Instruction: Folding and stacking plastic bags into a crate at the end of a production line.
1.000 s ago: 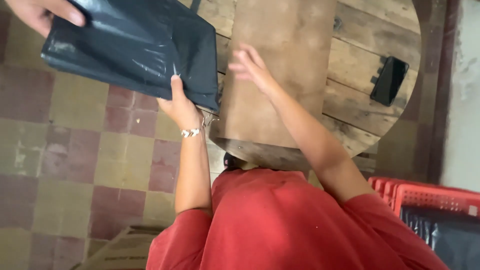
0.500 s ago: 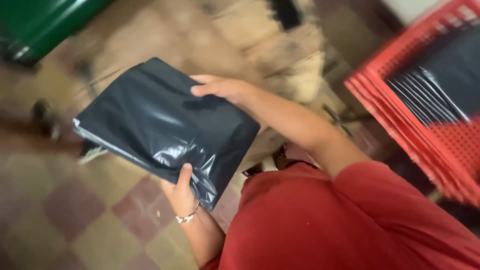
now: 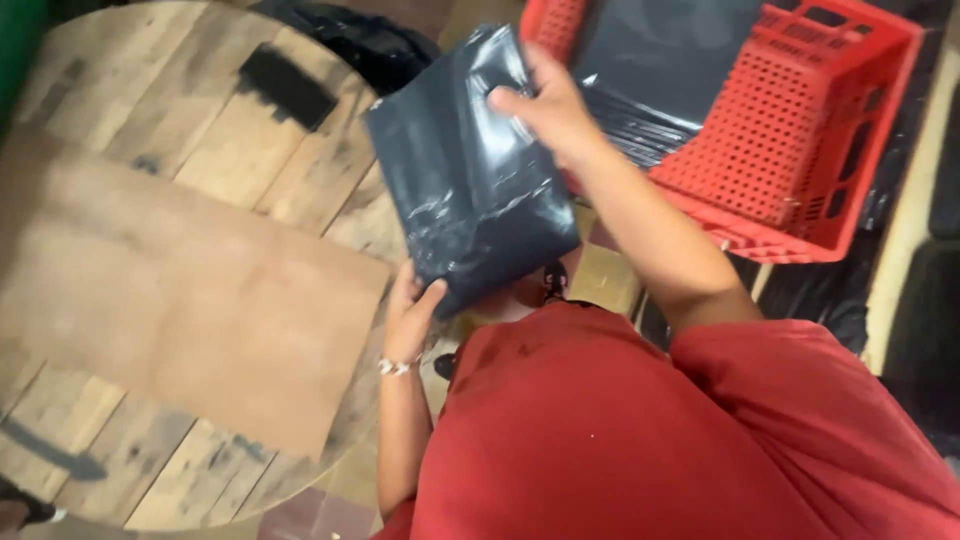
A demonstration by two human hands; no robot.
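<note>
A round table of weathered planks (image 3: 150,110) fills the left of the frame, a brown board (image 3: 170,300) lying across it. At upper centre, a black plastic parcel (image 3: 465,170) is held tilted between both hands — the left hand (image 3: 410,318) clamps its lower corner, thumb on top, while the right hand (image 3: 545,105), arm stretched upward, grips its upper edge beside a red plastic crate (image 3: 800,150).

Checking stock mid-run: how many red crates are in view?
1. The red crate sits at upper right, beside the black bag held by the left hand and right hand. Others may be out of frame.
</note>
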